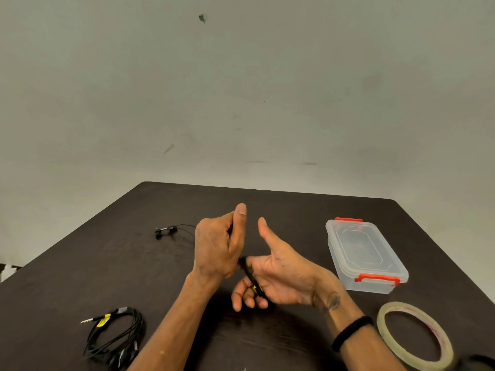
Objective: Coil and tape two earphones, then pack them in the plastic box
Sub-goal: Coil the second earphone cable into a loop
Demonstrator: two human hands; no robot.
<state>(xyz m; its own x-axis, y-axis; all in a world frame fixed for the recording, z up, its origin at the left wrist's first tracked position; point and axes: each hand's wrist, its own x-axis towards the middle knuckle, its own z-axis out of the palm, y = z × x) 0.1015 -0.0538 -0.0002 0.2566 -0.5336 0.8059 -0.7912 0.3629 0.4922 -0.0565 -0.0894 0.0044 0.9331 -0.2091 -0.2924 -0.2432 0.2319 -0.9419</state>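
Gripping one black earphone cable (251,277), both hands (217,247) (278,279) are hovering over a dark table (281,210) facing a bare wall (241,89).

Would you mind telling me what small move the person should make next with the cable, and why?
Probably another wrap: the left hand should bring more cable onto the coil that the right hand grips, since the earbuds and their wire still lie loose on the table. The tape roll can wait.
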